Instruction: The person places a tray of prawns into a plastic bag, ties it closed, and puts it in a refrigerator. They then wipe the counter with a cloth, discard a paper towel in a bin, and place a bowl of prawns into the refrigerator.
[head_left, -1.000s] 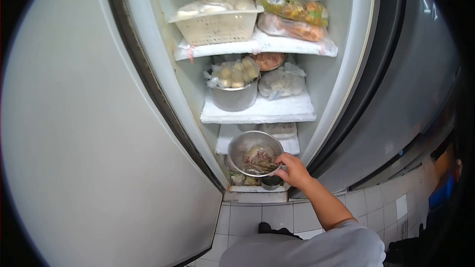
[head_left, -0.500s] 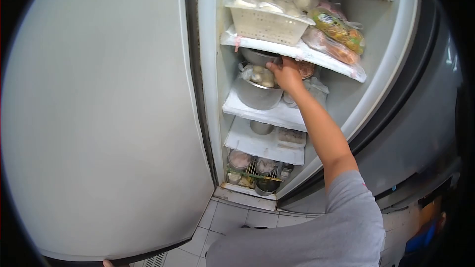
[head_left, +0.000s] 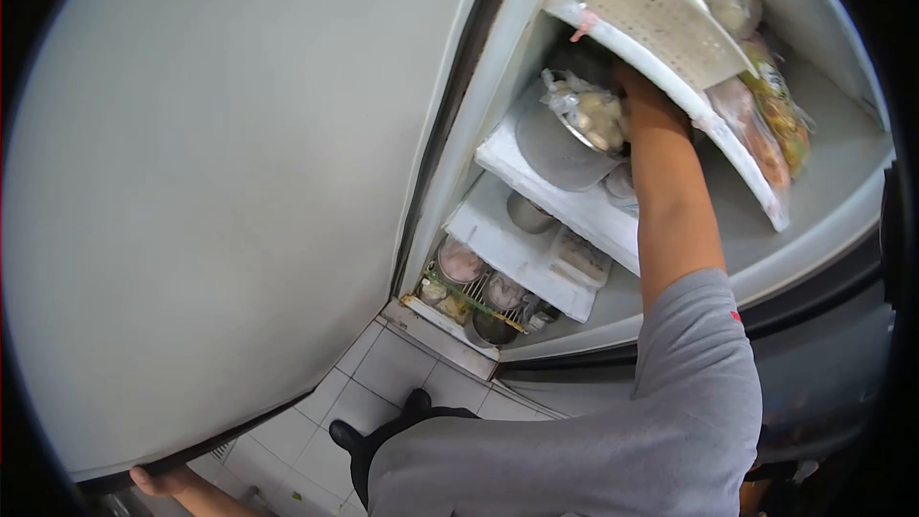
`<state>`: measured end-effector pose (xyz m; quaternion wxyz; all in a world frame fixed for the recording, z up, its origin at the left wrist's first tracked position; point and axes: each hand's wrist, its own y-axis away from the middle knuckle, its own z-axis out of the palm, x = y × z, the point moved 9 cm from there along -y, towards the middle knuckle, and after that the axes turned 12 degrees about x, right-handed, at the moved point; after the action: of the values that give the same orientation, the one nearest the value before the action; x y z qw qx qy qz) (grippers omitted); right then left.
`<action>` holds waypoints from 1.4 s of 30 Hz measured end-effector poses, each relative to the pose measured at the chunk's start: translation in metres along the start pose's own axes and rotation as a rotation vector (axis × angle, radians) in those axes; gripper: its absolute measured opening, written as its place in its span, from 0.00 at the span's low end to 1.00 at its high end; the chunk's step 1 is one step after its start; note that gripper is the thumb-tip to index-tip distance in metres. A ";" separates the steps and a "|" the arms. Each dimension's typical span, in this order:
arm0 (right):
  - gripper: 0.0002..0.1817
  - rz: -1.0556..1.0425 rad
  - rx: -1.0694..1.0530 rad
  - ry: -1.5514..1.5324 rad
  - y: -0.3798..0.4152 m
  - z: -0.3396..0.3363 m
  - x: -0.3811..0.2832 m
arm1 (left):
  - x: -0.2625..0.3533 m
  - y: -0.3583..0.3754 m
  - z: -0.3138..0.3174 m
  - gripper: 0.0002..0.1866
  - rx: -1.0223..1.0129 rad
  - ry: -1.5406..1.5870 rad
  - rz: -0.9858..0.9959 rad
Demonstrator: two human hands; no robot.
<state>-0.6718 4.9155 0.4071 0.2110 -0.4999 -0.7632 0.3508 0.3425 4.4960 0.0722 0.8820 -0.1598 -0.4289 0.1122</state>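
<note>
Right hand (head_left: 633,84), 1 o'clock, reaches under shelf (head_left: 651,67); left hand (head_left: 165,482), 8 o'clock, touches door (head_left: 239,182); grips unclear; next likely needs clearance.

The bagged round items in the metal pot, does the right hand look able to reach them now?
Probably yes: the right hand is close by, shadowed under the upper shelf, and the bagged items rise above the pot's rim, facing outward. The pot

seems no barrier.

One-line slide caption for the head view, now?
Right hand deep under the basket shelf of an open fridge, left hand at the door edge.
</note>
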 end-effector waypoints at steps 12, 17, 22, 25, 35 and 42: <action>0.34 -0.106 -0.107 -0.056 0.009 0.030 0.018 | 0.011 -0.027 -0.001 0.38 0.032 0.028 -0.064; 0.29 0.116 -0.095 0.096 0.140 -0.102 -0.015 | -0.008 -0.033 -0.015 0.39 0.222 0.021 -0.058; 0.21 -0.207 0.278 -0.318 0.343 -0.201 -0.071 | -0.055 -0.033 -0.003 0.38 0.107 0.008 -0.286; 0.26 -0.250 0.106 -0.340 0.487 -0.200 -0.098 | -0.058 -0.037 0.023 0.35 0.004 -0.066 -0.149; 0.46 0.013 -0.678 -0.391 0.781 -0.217 -0.186 | 0.014 0.025 0.143 0.33 -0.295 -0.229 -0.071; 0.43 -0.023 -0.002 -1.085 0.635 -0.412 -0.268 | 0.092 0.146 0.170 0.36 -0.641 0.305 -0.237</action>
<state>0.1065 4.9664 0.2150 -0.2099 -0.2391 -0.7682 0.5555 0.2542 4.6933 0.1820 0.8479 -0.3919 -0.3213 -0.1560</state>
